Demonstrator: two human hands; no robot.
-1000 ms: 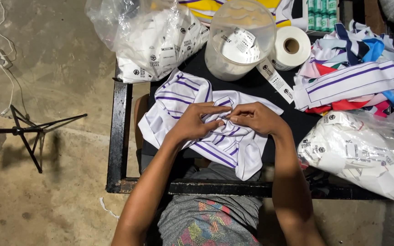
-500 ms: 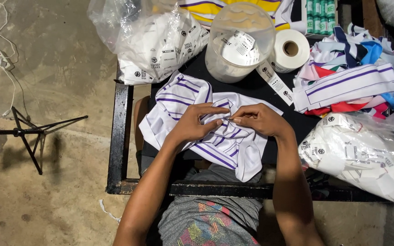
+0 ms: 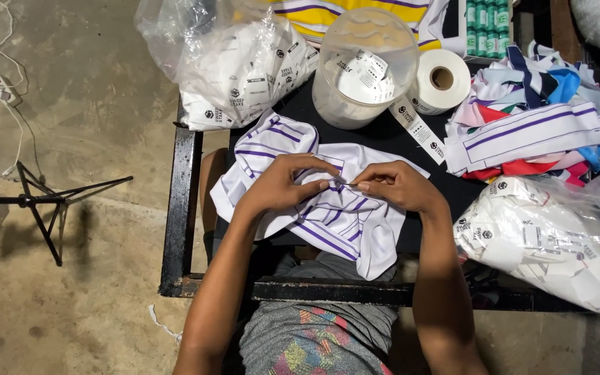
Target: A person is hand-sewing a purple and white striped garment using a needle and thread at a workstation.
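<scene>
A white garment with purple stripes [image 3: 328,215] lies crumpled on the dark table [image 3: 178,208] in front of me. My left hand [image 3: 282,184] presses down on the garment's middle and pinches a fold of it. My right hand [image 3: 397,186] grips the same fold from the right, its fingertips nearly meeting those of the left hand. What lies between the fingertips is too small to tell.
A clear tub of tags [image 3: 362,69], a white tape roll [image 3: 442,80] and a loose tag strip [image 3: 418,128] stand behind. Bags of white tags [image 3: 244,69] [image 3: 557,243] sit at back left and right. Folded striped garments [image 3: 529,132] are stacked on the right. A tripod [image 3: 43,201] stands on the floor.
The two hands have drawn slightly closer together on the garment's fold; the garment has barely shifted.
</scene>
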